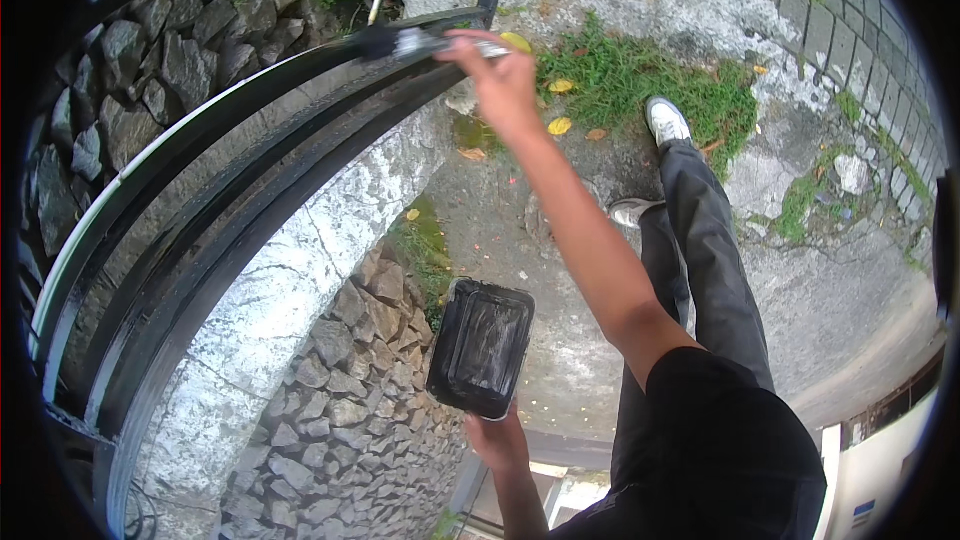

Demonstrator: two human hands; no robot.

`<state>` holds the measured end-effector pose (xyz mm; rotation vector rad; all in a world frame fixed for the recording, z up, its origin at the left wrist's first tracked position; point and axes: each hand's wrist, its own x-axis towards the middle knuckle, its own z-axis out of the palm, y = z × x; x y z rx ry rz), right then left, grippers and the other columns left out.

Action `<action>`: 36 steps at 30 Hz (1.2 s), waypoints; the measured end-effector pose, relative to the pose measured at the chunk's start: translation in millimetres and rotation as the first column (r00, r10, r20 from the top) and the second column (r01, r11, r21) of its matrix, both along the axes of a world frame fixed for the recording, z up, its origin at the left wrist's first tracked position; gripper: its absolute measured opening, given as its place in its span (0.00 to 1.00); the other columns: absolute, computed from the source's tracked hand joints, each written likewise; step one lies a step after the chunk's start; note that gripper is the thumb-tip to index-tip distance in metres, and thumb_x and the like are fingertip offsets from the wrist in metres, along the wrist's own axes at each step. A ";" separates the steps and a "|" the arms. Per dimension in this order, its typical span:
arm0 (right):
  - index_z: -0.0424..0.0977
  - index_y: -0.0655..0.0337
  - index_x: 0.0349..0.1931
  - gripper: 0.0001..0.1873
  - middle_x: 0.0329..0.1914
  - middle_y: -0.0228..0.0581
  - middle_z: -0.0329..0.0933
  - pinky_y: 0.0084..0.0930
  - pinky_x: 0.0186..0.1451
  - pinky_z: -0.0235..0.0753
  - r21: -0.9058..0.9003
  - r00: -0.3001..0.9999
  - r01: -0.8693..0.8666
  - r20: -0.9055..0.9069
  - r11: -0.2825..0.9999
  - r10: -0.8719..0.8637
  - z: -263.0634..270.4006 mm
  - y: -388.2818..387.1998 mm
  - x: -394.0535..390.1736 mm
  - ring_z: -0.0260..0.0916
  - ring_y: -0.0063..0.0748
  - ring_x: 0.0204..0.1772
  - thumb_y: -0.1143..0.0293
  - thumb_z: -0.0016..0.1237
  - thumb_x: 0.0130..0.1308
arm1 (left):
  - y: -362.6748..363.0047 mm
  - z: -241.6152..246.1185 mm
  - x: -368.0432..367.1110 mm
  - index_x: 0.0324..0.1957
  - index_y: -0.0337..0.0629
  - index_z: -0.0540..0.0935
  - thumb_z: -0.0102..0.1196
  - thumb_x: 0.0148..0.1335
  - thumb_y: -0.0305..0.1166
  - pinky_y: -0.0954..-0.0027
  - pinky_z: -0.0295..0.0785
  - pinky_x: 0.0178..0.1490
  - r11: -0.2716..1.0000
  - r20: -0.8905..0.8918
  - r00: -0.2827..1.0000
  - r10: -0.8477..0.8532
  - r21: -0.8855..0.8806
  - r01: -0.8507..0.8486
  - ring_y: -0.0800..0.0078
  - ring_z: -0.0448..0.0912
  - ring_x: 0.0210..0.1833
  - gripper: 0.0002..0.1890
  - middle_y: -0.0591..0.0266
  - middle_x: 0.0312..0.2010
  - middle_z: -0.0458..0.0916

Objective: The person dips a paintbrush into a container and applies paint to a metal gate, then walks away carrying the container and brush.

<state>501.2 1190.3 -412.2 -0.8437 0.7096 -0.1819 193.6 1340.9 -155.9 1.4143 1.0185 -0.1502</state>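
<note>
My right hand [499,75] grips a paintbrush [414,42] with a light metallic ferrule and dark bristles, slightly blurred. Its bristles lie against the upper bar of a black metal railing [247,101], near an upright post. Low in the view, my left hand [497,439] holds the near end of a rectangular tray [484,341] coated inside with black paint. The tray is tilted so its inside faces up, and the fingers under it are hidden. Several parallel bars of the railing look wet and glossy; paler patches show at the lower left.
A thin white pipe [142,157] runs behind the railing. A whitish concrete ledge [300,240] lies beneath it, with rough stones [352,390] on the near side and larger stones [184,64] beyond. Grass [645,82] grows by my shoes [666,120], and paving blocks [840,22] lie farther right.
</note>
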 end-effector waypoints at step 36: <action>0.78 0.61 0.46 0.16 0.39 0.42 0.80 0.14 0.14 0.59 -0.038 0.858 0.106 0.509 0.994 -0.072 255.2 10.0 -1.2 0.66 0.14 0.18 0.60 0.51 0.65 | 18.3 23.0 -28.9 0.67 0.48 0.59 0.47 0.66 0.50 0.50 0.52 0.68 0.994 0.093 0.991 0.101 -0.061 -0.095 0.65 0.63 0.66 0.32 0.63 0.65 0.63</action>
